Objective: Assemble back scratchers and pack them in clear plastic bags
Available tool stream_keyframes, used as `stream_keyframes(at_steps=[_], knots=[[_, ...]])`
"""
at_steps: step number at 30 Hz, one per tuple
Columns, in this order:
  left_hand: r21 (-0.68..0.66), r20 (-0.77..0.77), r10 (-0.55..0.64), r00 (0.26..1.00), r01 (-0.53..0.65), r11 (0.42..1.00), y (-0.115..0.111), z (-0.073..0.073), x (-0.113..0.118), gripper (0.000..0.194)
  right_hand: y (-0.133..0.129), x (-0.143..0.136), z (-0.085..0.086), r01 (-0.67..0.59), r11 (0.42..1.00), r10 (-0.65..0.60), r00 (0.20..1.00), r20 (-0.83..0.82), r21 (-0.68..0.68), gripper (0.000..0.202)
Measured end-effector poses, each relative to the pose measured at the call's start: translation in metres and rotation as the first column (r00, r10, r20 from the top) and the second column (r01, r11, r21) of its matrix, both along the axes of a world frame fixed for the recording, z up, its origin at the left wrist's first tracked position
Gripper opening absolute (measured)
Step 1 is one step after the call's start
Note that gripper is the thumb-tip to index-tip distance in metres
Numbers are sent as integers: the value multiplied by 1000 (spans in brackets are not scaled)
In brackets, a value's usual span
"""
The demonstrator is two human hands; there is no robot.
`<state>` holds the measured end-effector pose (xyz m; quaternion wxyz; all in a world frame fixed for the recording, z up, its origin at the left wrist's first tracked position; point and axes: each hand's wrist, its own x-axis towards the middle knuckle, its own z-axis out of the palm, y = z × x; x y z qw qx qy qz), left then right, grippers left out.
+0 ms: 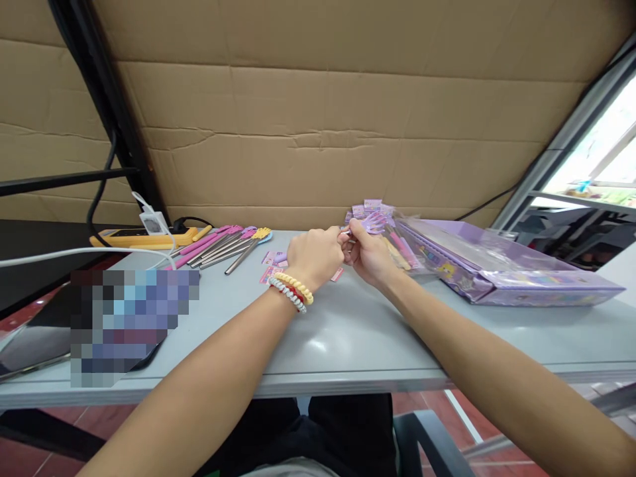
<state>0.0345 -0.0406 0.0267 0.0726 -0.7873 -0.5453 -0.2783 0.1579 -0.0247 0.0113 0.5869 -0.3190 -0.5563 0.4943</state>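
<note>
My left hand (pixel 314 257) is closed in a fist at the middle of the table, a beaded bracelet and a yellow twisted band on its wrist. Against it, my right hand (pixel 368 255) pinches a back scratcher with a purple hand-shaped head (pixel 375 223), which points up and right. Most of its shaft is hidden by my fingers. Small printed cards (pixel 271 273) lie just left of and beneath my left hand. Behind my right hand are bagged back scratchers (pixel 405 248) with purple printed header cards (pixel 372 205).
Several loose back scratchers (pixel 233 245) with metal rods lie at the left. Beside them sits a yellow power strip (pixel 144 238) with a white charger (pixel 154 222). A purple display box (pixel 546 288) stands right. Blurred-out devices (pixel 134 324) lie front left. Cardboard (pixel 322 99) walls the back.
</note>
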Motion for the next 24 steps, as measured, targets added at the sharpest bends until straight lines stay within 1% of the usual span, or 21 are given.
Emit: stream_keyframes(at_steps=[3, 6, 8, 11, 13, 15, 17, 19, 20, 21, 23, 24], knots=[[7, 2, -41, 999, 41, 999, 4, -3, -2, 36, 1, -2, -2, -36, 999, 36, 999, 31, 10, 47], [12, 18, -109, 994, 109, 994, 8, -5, -7, 34, 3, 4, 0, -21, 999, 19, 999, 46, 31, 45], [8, 49, -133, 990, 132, 991, 9, -5, -10, 32, 5, 11, 3, 34, 999, -35, 999, 9, 37, 43], [-20, 79, -125, 989, 127, 992, 12, -7, -13, 36, 9, 25, 9, 153, 988, -152, 981, -117, 3, 40], [-40, 67, -128, 990, 130, 991, 13, -9, -15, 37, 10, 34, 12, 184, 983, -183, 968, -173, -8, 38], [-45, 57, -140, 989, 143, 989, 14, -11, -16, 40, 10, 40, 12, 120, 993, -118, 985, -130, 11, 37], [-54, 54, -178, 983, 181, 982, 13, -12, -16, 42, 8, 41, 9, -6, 1000, 7, 1000, -13, 25, 40], [-77, 43, -241, 970, 244, 967, 13, -12, -17, 44, 7, 38, 4, -100, 995, 97, 991, 96, 27, 40], [-88, 32, -275, 961, 276, 957, 13, -11, -18, 45, 7, 36, 2, -110, 993, 105, 986, 132, 36, 38], [-94, 19, -299, 954, 299, 950, 14, -10, -20, 46, 8, 34, 0, -93, 994, 84, 985, 151, 51, 38], [-80, 7, -298, 955, 298, 951, 19, -8, -26, 46, 10, 31, -3, -1, 996, -12, 989, 146, 88, 40], [-67, 8, -269, 963, 269, 961, 23, -6, -31, 45, 11, 31, -3, 51, 994, -64, 990, 128, 99, 42]])
